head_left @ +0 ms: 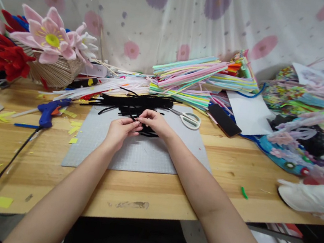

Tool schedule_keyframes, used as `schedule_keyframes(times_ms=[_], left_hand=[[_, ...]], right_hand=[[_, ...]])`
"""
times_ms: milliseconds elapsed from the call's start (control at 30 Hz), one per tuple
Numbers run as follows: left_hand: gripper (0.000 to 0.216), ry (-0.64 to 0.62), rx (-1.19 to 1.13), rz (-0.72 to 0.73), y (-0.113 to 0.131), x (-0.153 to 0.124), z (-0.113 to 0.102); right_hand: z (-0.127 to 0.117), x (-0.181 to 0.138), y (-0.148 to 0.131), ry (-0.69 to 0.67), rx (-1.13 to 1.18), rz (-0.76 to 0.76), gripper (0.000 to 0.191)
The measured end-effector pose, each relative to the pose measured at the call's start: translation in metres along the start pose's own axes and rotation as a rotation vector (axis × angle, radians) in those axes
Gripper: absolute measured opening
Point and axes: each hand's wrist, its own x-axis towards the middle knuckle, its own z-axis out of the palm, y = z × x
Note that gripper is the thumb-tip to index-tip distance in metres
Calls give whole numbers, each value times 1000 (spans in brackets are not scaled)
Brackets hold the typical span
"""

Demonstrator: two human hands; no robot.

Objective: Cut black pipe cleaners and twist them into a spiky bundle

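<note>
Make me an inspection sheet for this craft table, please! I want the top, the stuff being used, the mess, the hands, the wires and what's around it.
Surface: wooden table, with a gray gridded mat on it.
Job's things: black pipe cleaners piled on and past the mat's far edge; scissors beside them.
Clutter: pastel pipe cleaners heaped behind; yellow scraps at left.
Hands: left hand and right hand meet at the black pile; what the fingertips pinch is unclear.
Cables: black cord runs from the blue glue gun over the near edge.
Surroundings: flower-patterned sheet hangs behind.
</note>
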Motion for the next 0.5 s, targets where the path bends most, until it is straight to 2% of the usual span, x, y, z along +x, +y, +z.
schedule_keyframes(times_ms=[167,300,500], left_hand=[[25,-117,-1,-5,4,0,-2],[36,-213,-21,-63,7,-2,-1],[46,-244,-13,-109,6,-5,0]], right_hand=[[-7,-4,-6,-7,192,70,26],[-13,-5,-8,-46,375,151,29],[-16,-2,-1,-53,425,171,20]])
